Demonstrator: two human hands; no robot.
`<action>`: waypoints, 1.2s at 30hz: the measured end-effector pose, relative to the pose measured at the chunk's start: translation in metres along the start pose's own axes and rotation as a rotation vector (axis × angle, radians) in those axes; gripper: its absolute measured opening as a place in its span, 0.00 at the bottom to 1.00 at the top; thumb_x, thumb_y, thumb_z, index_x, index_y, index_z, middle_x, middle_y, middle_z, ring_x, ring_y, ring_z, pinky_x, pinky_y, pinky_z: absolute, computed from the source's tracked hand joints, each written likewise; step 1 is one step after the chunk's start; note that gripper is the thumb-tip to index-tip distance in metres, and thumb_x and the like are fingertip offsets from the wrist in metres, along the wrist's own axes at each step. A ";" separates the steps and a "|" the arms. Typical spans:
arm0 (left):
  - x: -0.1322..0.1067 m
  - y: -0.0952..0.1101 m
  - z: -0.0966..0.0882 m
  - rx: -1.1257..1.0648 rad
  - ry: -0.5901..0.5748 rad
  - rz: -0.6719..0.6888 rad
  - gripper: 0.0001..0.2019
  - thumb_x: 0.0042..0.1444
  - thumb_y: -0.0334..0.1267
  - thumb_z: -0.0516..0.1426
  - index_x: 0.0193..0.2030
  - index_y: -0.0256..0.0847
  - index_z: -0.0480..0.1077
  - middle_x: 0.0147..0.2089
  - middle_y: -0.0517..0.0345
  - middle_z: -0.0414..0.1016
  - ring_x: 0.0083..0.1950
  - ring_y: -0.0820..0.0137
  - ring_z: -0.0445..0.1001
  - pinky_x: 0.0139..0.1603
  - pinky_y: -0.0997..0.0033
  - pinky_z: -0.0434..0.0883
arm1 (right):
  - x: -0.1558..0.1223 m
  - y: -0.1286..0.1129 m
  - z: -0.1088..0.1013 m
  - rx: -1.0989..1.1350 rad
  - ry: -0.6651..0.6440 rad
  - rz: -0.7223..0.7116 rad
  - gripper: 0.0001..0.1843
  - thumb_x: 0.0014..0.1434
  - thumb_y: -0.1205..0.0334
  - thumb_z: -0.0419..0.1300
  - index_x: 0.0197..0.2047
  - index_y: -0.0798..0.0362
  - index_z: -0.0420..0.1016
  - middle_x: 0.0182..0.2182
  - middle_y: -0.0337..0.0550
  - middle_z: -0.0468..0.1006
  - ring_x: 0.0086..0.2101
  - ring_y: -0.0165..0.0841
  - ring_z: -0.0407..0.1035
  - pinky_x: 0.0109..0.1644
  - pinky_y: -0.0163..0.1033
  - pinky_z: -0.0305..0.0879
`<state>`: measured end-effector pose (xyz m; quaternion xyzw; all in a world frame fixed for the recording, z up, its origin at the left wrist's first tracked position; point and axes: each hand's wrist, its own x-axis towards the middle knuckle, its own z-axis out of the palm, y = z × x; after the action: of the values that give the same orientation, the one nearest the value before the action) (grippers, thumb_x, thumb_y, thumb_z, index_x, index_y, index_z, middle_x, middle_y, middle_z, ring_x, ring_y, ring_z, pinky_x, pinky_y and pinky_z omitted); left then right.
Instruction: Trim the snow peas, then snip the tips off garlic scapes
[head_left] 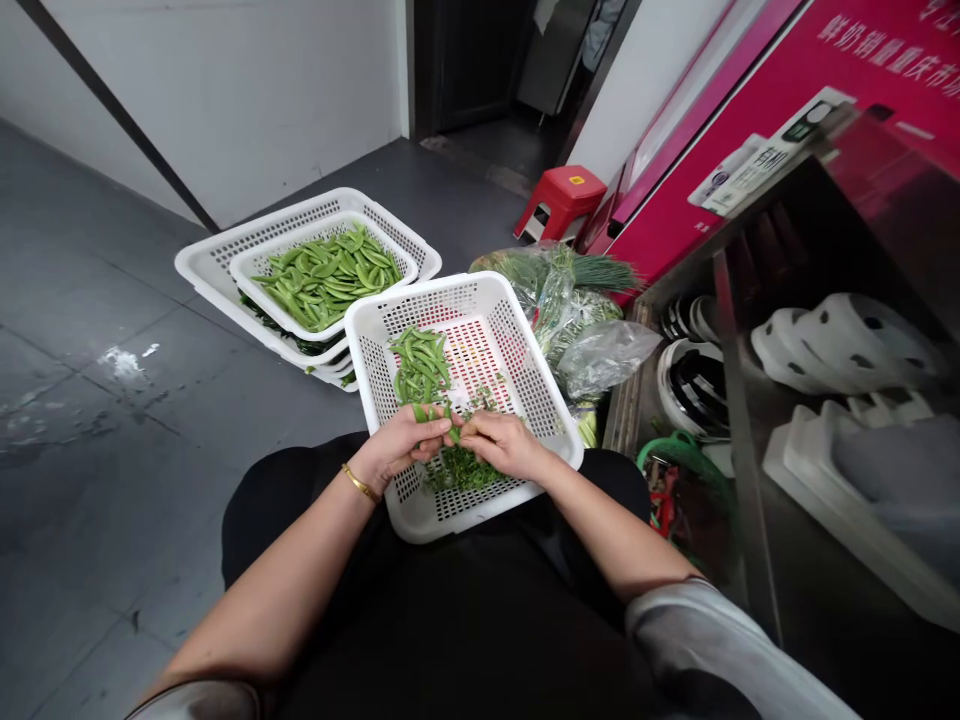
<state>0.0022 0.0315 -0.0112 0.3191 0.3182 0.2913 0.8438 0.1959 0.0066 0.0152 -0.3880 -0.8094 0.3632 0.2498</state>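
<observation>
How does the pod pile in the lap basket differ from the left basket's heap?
The lap pile is small and leaves part of the lap basket bare; the left heap is larger and spreads across the left basket.
The lap pile shares its basket with green scraps; the left heap shows only pods.
Both are green pods in white baskets.

pods (420, 365) in basket (420, 525) on lap (277, 495), stool (576, 190) beyond, bagged greens (574, 325) right

Food-preparation area, apparently eatery or shop: white perforated plastic baskets (427, 525) with flat green pods (337, 275), clear plastic bags (607, 355) of greens (604, 272), white containers (847, 345) on dark metal shelving (739, 400), pink white-lettered panel (727, 135).
</observation>
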 end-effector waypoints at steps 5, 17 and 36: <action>-0.004 0.004 -0.004 0.121 -0.227 -0.116 0.12 0.46 0.40 0.65 0.27 0.32 0.71 0.18 0.59 0.68 0.12 0.84 0.51 0.11 0.82 0.46 | -0.008 -0.005 -0.010 0.487 -0.134 0.226 0.12 0.60 0.53 0.55 0.32 0.52 0.66 0.18 0.31 0.69 0.16 0.24 0.65 0.22 0.29 0.61; 0.003 0.002 -0.003 0.317 -0.231 -0.211 0.09 0.48 0.39 0.61 0.27 0.34 0.72 0.12 0.66 0.58 0.11 0.81 0.50 0.11 0.78 0.46 | 0.001 0.003 -0.020 -0.668 -0.145 -0.142 0.10 0.65 0.62 0.50 0.43 0.53 0.71 0.39 0.50 0.73 0.39 0.36 0.68 0.38 0.40 0.65; -0.008 0.030 -0.019 -0.017 0.580 0.571 0.08 0.50 0.40 0.59 0.29 0.35 0.71 0.26 0.56 0.72 0.17 0.79 0.58 0.13 0.80 0.50 | 0.008 0.034 -0.012 -0.282 -0.507 0.360 0.12 0.47 0.53 0.67 0.31 0.53 0.79 0.22 0.39 0.76 0.26 0.31 0.69 0.30 0.33 0.60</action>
<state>-0.0254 0.0516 0.0018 0.2920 0.4392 0.5945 0.6070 0.2150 0.0326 -0.0027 -0.4526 -0.8066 0.3708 -0.0837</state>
